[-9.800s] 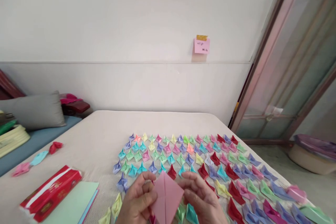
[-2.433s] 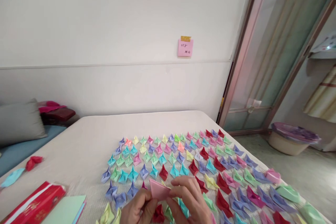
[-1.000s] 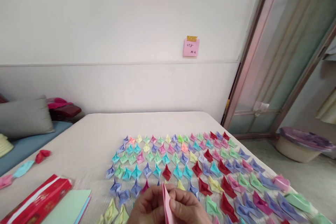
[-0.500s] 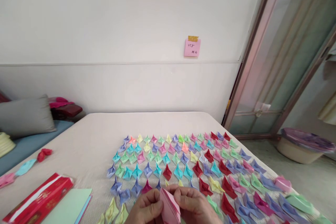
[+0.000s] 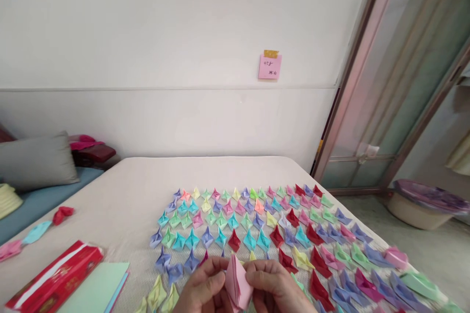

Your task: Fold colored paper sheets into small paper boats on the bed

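Note:
A piece of folded pink paper (image 5: 238,284) is held up between my two hands near the bottom middle, its layered folds standing upright. My left hand (image 5: 207,286) pinches its left edge with thumb and forefinger. On the other side, my right hand (image 5: 273,283) grips the right edge the same way. Behind and around the hands lie rows of small folded paper boats (image 5: 249,238) in blue, green, pink, red and yellow. The lower end of the pink paper is cut off by the frame's bottom.
At the lower left are a red packet (image 5: 55,276) and a stack of coloured paper sheets (image 5: 97,286). Three loose folded pieces (image 5: 36,232) lie farther left. A pink note (image 5: 270,67) is taped to the wall. A tub (image 5: 422,205) stands on the floor at right.
The pink paper has turned between my fingers and its layers show more openly. My hands have spread slightly apart.

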Demonstrator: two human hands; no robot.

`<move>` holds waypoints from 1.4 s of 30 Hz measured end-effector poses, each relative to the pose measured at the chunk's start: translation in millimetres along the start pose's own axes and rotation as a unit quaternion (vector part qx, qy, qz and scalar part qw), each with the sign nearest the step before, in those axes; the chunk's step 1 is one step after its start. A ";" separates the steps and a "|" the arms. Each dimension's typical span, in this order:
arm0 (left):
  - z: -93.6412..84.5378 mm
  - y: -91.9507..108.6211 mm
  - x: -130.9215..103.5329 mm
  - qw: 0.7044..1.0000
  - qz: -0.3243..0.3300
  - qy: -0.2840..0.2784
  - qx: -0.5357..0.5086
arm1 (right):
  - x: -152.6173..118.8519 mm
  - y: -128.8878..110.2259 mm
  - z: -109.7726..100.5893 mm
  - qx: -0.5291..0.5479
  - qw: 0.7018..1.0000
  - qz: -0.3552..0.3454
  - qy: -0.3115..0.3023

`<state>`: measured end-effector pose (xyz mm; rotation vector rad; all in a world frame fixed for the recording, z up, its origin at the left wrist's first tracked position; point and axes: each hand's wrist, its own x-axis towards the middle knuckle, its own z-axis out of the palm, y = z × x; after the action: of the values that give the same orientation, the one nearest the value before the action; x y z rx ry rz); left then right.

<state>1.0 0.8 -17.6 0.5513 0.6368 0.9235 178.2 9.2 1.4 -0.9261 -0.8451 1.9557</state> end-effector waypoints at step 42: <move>3.6 3.1 -7.8 0.855 0.215 0.220 0.417 | 0.1 17.2 17.5 -0.189 0.979 -0.075 0.009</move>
<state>-1.7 -5.0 -11.0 1.3191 1.3944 1.1896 157.2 -2.6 -3.6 -1.0591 -1.2666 1.6837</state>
